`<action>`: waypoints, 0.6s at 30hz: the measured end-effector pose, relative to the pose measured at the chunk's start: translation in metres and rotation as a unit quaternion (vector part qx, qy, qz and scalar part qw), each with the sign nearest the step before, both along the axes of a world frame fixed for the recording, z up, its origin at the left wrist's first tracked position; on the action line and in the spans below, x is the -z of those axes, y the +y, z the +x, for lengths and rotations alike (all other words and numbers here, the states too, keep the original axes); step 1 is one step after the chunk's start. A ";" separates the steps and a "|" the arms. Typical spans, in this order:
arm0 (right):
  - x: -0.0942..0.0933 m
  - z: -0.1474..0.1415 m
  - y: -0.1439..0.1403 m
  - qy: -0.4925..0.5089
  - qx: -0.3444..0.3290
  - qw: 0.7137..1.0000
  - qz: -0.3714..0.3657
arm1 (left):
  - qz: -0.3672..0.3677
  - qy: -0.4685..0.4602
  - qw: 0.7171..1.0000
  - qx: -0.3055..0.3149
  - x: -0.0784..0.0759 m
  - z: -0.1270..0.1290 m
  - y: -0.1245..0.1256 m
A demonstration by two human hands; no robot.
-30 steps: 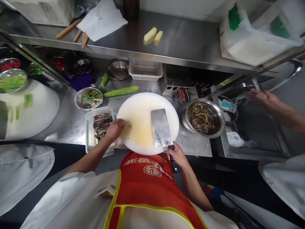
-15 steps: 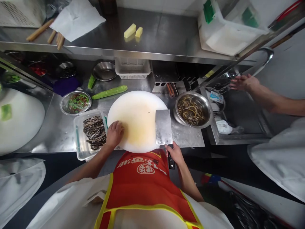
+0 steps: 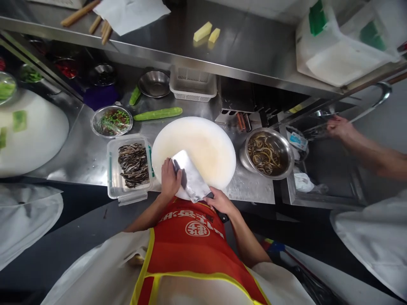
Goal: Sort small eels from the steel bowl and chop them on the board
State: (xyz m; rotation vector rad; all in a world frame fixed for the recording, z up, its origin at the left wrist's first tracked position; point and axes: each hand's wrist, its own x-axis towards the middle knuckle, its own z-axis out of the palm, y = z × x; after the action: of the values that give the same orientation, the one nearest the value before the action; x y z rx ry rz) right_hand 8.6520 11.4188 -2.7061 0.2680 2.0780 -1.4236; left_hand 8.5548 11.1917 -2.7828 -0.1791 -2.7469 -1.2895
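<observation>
Steel counter (image 3: 85, 156) spread across the frame, with a shelf (image 3: 248, 46) above carrying two pale yellow blocks (image 3: 206, 33). Round white cutting board (image 3: 203, 144) at centre, bare but for a faint yellowish stain. Metal bowl (image 3: 266, 153) of dark, glossy strips in liquid just right of the board; clear plastic tub (image 3: 129, 166) of dark shredded pieces touching its left edge. Further back, a foil-covered dish of chopped greens and reds (image 3: 112, 121), a whole cucumber (image 3: 158, 113), a small empty steel bowl (image 3: 154, 83) and a white basket (image 3: 193, 84). Cleaver (image 3: 190, 180) lying low and tilted over the board's near left edge, blade angled toward the tub. Right hand (image 3: 219, 201) clenched around the cleaver's handle; left hand (image 3: 170, 178) flat-fingered against the blade's side, touching the steel, grasping nothing that shows. Co-worker's hand (image 3: 338, 127) busy at the sink on the far right, well apart. Best done, by the look of it, with the edge turned away from the palm, fingers kept on the flat only, strokes running toward the tub, and the handle grip firm so the blade cannot twist.
</observation>
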 end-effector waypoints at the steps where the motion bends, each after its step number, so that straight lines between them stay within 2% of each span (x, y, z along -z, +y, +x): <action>1: -0.002 -0.002 -0.006 -0.004 -0.012 1.000 -0.002 | 0.005 -0.005 1.000 -0.012 -0.002 0.000 0.004; 4: -0.010 -0.010 -0.023 -0.010 -0.039 0.999 -0.006 | 0.000 -0.002 0.999 -0.042 -0.010 -0.001 0.002; 6: -0.017 -0.016 -0.035 -0.008 -0.055 0.998 -0.003 | -0.018 0.018 0.998 -0.057 -0.018 -0.003 -0.011; 11: -0.029 -0.035 -0.068 0.033 -0.087 0.995 -0.025 | -0.080 0.049 0.992 -0.082 -0.035 -0.001 -0.079; 13: -0.030 -0.040 -0.075 0.045 -0.078 0.996 -0.023 | -0.112 0.006 0.991 -0.069 -0.037 0.007 -0.108; 15: -0.031 -0.043 -0.073 0.050 -0.052 0.997 -0.011 | -0.174 -0.074 0.982 -0.004 -0.033 0.013 -0.134; 18: -0.034 -0.043 -0.055 0.099 0.013 0.995 0.010 | -0.247 -0.144 0.958 -0.020 -0.022 0.014 -0.161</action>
State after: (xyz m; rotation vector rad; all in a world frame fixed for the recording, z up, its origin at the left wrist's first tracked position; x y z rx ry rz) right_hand 8.6085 11.3634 -2.6720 0.1672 2.2553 -1.4988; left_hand 8.5686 11.0310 -2.7604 0.0328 -3.2542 -0.6341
